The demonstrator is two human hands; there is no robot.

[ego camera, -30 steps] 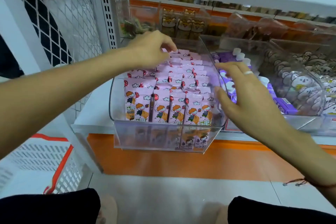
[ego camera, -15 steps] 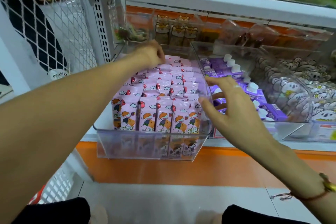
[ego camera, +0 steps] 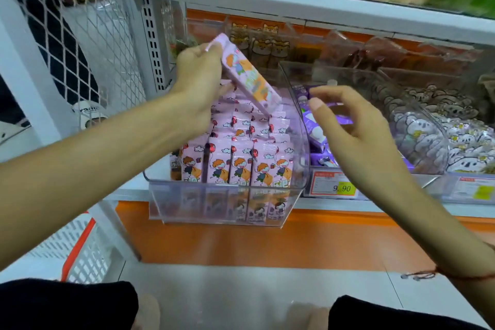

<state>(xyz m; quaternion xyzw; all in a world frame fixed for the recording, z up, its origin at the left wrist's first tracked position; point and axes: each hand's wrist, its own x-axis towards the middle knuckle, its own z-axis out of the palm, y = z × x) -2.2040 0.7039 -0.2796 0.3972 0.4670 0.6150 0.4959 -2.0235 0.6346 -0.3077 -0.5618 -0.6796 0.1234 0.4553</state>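
Note:
A clear plastic bin (ego camera: 225, 206) on the bottom shelf holds several rows of upright pink snack packets (ego camera: 241, 163) printed with a cartoon child. My left hand (ego camera: 198, 80) grips one pink packet (ego camera: 249, 75) by its top end and holds it tilted above the back of the bin. My right hand (ego camera: 353, 128) hovers just right of the bin's right wall, its fingers loosely spread and holding nothing.
A second clear bin (ego camera: 439, 158) to the right holds purple packets (ego camera: 321, 126) and white bear-print packets (ego camera: 466, 136). Price tags (ego camera: 334, 186) sit on the shelf edge. A white shelf board (ego camera: 241, 0) runs overhead. A white basket (ego camera: 77, 249) stands on the floor at left.
My left hand has lifted one pink packet out of the back rows and raised it. My right hand has come off the bin's wall and opened beside it.

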